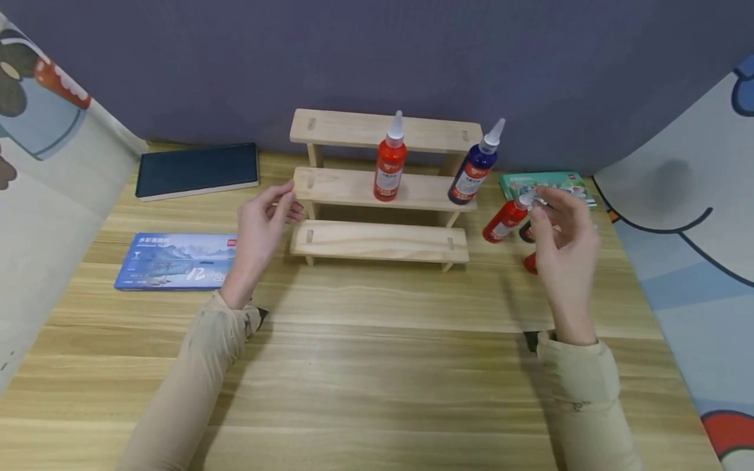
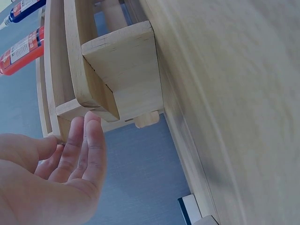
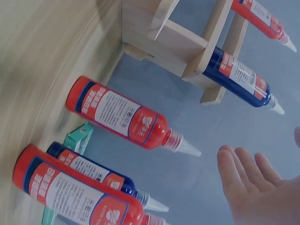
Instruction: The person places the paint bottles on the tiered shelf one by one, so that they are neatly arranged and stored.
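Observation:
A three-step wooden rack [image 1: 377, 239] stands before the dark wall. My left hand [image 1: 265, 226] is at its left end; in the left wrist view the fingertips [image 2: 93, 117] lie close against the step ends, though firm contact is hard to judge. On the middle step stand a red squeeze bottle [image 1: 389, 171] and a dark blue squeeze bottle [image 1: 468, 176], both with white nozzles. My right hand [image 1: 565, 242] is right of the rack with nothing in it, fingers apart from the nearest red bottle [image 3: 117, 112] in the right wrist view.
Beside the rack on the right are another red bottle [image 3: 79, 192] and a dark blue one [image 3: 96, 168], partly hidden by my right hand in the head view. A green box [image 1: 548, 180] lies behind them. At left lie a blue paint box [image 1: 177, 261] and a dark-covered book [image 1: 197, 171].

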### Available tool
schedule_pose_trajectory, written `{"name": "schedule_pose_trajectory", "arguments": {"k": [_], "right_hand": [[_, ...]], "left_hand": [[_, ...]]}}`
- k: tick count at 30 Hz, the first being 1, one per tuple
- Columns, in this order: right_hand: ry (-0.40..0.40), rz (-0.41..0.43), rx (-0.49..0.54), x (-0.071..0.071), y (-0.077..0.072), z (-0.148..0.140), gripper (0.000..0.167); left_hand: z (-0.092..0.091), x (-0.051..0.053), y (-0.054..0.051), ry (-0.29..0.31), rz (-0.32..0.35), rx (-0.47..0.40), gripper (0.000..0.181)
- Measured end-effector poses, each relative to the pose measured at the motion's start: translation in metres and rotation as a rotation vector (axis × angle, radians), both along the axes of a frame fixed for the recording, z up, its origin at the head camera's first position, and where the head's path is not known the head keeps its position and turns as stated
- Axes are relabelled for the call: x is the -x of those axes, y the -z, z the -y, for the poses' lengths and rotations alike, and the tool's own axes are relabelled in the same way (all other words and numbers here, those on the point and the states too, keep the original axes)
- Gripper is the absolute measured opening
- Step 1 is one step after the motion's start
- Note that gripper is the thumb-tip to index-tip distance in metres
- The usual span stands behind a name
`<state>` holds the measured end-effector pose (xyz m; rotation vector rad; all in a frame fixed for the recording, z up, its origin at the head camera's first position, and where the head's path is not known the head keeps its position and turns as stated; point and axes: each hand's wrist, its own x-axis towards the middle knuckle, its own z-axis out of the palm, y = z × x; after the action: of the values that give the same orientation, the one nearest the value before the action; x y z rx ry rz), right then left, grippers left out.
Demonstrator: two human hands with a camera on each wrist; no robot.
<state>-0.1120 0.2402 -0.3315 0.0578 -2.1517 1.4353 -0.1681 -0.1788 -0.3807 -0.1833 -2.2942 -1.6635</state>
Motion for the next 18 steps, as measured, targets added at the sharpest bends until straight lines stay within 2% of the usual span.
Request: {"name": "schedule_pose_trajectory", "arguments": {"k": [8,18], "right_hand": [[0.048,-0.022,0.045,-0.001,-0.003,-0.011,0.034],[0.185,-0.019,0.035,-0.003,-0.011,-0.034,0.034]], "left_hand": [[0.000,-0.001,-0.001,0.004,0.004,-0.004,0.030],[-0.001,-0.002,-0.002,-0.004,0.008,0.012,0.030]]}}
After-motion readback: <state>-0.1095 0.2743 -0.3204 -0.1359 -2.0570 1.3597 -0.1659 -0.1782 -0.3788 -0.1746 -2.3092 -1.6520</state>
